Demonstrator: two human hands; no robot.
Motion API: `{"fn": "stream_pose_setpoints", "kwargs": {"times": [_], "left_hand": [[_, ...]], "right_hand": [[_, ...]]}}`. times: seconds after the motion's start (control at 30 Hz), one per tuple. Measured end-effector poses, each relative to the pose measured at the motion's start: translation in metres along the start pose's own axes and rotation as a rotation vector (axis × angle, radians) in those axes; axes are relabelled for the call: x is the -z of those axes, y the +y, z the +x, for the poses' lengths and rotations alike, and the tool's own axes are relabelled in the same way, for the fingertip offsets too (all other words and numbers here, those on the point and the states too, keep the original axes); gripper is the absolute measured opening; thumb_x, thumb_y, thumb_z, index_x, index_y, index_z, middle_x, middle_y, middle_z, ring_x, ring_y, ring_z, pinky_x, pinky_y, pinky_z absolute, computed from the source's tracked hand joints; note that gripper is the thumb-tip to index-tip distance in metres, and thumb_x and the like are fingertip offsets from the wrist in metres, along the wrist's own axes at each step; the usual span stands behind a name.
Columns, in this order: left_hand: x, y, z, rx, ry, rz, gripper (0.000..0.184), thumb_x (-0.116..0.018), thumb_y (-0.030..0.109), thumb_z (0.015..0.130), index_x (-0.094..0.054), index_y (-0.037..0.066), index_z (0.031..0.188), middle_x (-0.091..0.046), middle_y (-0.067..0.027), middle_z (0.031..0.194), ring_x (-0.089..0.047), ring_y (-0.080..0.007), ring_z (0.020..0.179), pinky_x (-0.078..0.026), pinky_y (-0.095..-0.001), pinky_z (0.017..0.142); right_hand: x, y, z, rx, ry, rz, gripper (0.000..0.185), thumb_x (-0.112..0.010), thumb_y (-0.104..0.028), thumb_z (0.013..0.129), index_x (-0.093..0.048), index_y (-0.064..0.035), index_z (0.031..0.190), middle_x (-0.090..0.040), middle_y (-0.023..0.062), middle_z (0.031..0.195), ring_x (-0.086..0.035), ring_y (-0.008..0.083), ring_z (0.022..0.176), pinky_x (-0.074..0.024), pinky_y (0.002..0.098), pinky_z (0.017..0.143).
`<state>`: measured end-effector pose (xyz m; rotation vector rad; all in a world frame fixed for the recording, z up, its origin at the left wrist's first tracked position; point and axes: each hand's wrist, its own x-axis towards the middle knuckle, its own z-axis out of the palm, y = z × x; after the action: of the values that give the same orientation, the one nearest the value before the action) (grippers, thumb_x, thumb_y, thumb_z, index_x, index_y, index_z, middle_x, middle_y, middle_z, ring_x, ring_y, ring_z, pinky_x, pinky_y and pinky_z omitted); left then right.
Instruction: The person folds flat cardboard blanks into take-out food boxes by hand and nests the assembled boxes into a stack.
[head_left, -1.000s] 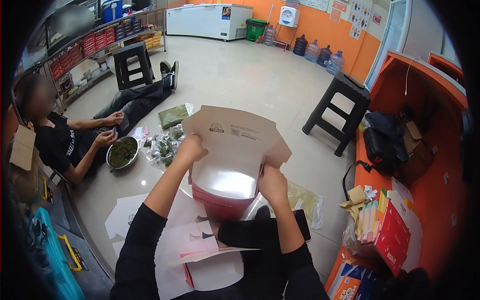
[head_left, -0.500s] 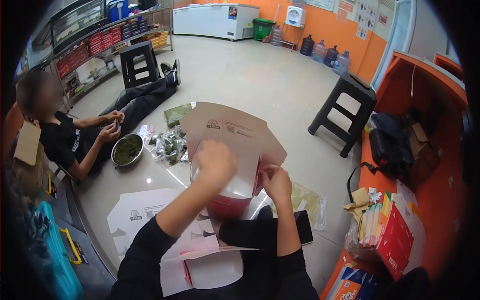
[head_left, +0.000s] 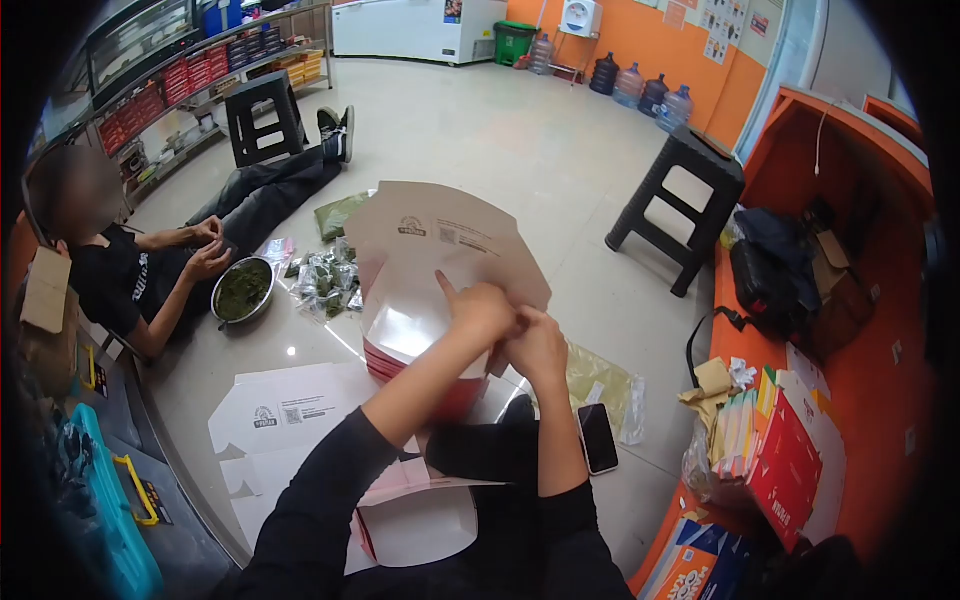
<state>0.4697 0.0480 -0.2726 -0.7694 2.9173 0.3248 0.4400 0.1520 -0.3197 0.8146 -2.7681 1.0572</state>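
A paper box (head_left: pixel 440 235) with a printed lid flap raised stands on a stack of red-sided boxes in front of me. Both hands meet at its right side edge. My left hand (head_left: pixel 487 312) reaches across the box, its index finger stretched out and the other fingers bent at the corner. My right hand (head_left: pixel 538 348) pinches the box's right side, fingers closed; the exact fold between them is hidden. Flat unfolded cartons (head_left: pixel 300 410) lie on the floor at the left. Another partly folded box (head_left: pixel 420 525) rests by my lap.
A co-worker (head_left: pixel 150 270) sits at the left beside a metal bowl (head_left: pixel 243 290) of green stuff. Nearby are small plastic bags (head_left: pixel 328 280). A phone (head_left: pixel 598 438) lies right of my leg. A black stool (head_left: pixel 680 205) and an orange shelf (head_left: pixel 745 400) stand at the right.
My left hand has moved from the lid's left edge across to the right side, beside my right hand. The raised lid has shifted a little left in view.
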Motion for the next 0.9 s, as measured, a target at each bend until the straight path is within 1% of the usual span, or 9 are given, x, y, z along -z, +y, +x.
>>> {"fn": "stream_pose_setpoints", "kwargs": {"times": [0.2,0.27,0.3,0.37,0.47,0.63,0.8,0.87,0.9], "left_hand": [[0.011,0.003,-0.003,0.065,-0.048,-0.091,0.044,-0.054,0.040,0.078,-0.062,0.006,0.104,-0.060,-0.0168,0.109,-0.054,-0.0344,0.108,-0.007,-0.0698,0.098],[0.010,0.004,-0.003,0.080,0.022,-0.068,0.043,-0.060,0.037,0.074,-0.062,0.004,0.102,-0.060,-0.0184,0.106,-0.057,-0.0343,0.103,-0.024,-0.0612,0.099],[0.004,0.001,0.003,0.079,0.010,-0.064,0.043,-0.060,0.037,0.074,-0.062,0.004,0.102,-0.060,-0.0184,0.106,-0.057,-0.0343,0.103,-0.024,-0.0612,0.099],[-0.008,-0.007,0.018,0.041,0.027,-0.087,0.043,-0.064,0.034,0.072,-0.062,0.002,0.101,-0.061,-0.0192,0.103,-0.059,-0.0335,0.097,-0.042,-0.0454,0.090],[-0.014,-0.008,0.020,0.001,0.107,-0.012,0.041,-0.064,0.031,0.072,-0.062,0.000,0.098,-0.063,-0.0199,0.096,-0.061,-0.0318,0.091,-0.049,-0.0351,0.078],[-0.017,-0.011,0.032,-0.011,0.005,-0.007,0.032,-0.061,0.028,0.073,-0.066,0.001,0.090,-0.065,-0.0174,0.090,-0.062,-0.0284,0.089,-0.049,-0.0352,0.078],[-0.022,-0.013,0.051,-0.028,-0.049,0.033,0.026,-0.058,0.027,0.075,-0.069,0.006,0.088,-0.066,-0.0138,0.087,-0.063,-0.0271,0.086,-0.048,-0.0346,0.078],[-0.018,-0.008,0.059,0.079,-0.361,0.003,0.044,-0.064,0.026,0.073,-0.060,0.014,0.115,-0.056,-0.0076,0.122,-0.044,-0.0325,0.121,-0.014,-0.0714,0.097],[-0.021,-0.009,0.056,0.081,-0.365,0.002,0.044,-0.064,0.026,0.073,-0.060,0.014,0.115,-0.056,-0.0076,0.122,-0.044,-0.0325,0.121,-0.014,-0.0714,0.097]], "right_hand": [[-0.021,0.015,0.002,-0.070,0.087,0.270,0.031,-0.063,-0.037,0.076,-0.066,-0.0077,0.086,-0.063,0.0140,0.077,-0.060,0.0357,0.076,-0.0476,0.0420,0.066],[-0.030,0.016,0.000,-0.053,0.151,0.259,0.032,-0.063,-0.037,0.077,-0.066,-0.0068,0.086,-0.063,0.0149,0.077,-0.061,0.0359,0.076,-0.0478,0.0421,0.066],[-0.034,0.017,-0.001,-0.026,0.218,0.248,0.033,-0.063,-0.037,0.077,-0.066,-0.0060,0.086,-0.063,0.0159,0.078,-0.061,0.0361,0.076,-0.0480,0.0422,0.065],[-0.033,0.017,-0.002,-0.037,0.198,0.274,0.033,-0.062,-0.037,0.078,-0.066,-0.0053,0.085,-0.063,0.0167,0.077,-0.061,0.0364,0.076,-0.0482,0.0423,0.065],[-0.029,0.010,-0.004,-0.051,0.179,0.323,0.032,-0.061,-0.036,0.079,-0.067,-0.0046,0.084,-0.063,0.0175,0.075,-0.061,0.0367,0.074,-0.0485,0.0423,0.065],[-0.032,0.010,-0.006,-0.039,0.224,0.359,0.029,-0.060,-0.032,0.081,-0.067,-0.0045,0.084,-0.063,0.0169,0.072,-0.062,0.0366,0.070,-0.0487,0.0419,0.063],[-0.034,0.006,-0.010,-0.019,0.263,0.380,0.017,-0.060,-0.018,0.079,-0.066,-0.0046,0.086,-0.064,0.0151,0.077,-0.062,0.0344,0.073,-0.0485,0.0413,0.065],[-0.038,0.006,-0.010,-0.033,0.283,0.357,0.016,-0.062,-0.018,0.077,-0.067,-0.0056,0.086,-0.065,0.0144,0.076,-0.063,0.0320,0.072,-0.0492,0.0387,0.064],[-0.039,0.006,-0.010,-0.037,0.311,0.334,0.015,-0.065,-0.018,0.076,-0.068,-0.0066,0.085,-0.066,0.0138,0.074,-0.065,0.0296,0.071,-0.0499,0.0361,0.064]]}}
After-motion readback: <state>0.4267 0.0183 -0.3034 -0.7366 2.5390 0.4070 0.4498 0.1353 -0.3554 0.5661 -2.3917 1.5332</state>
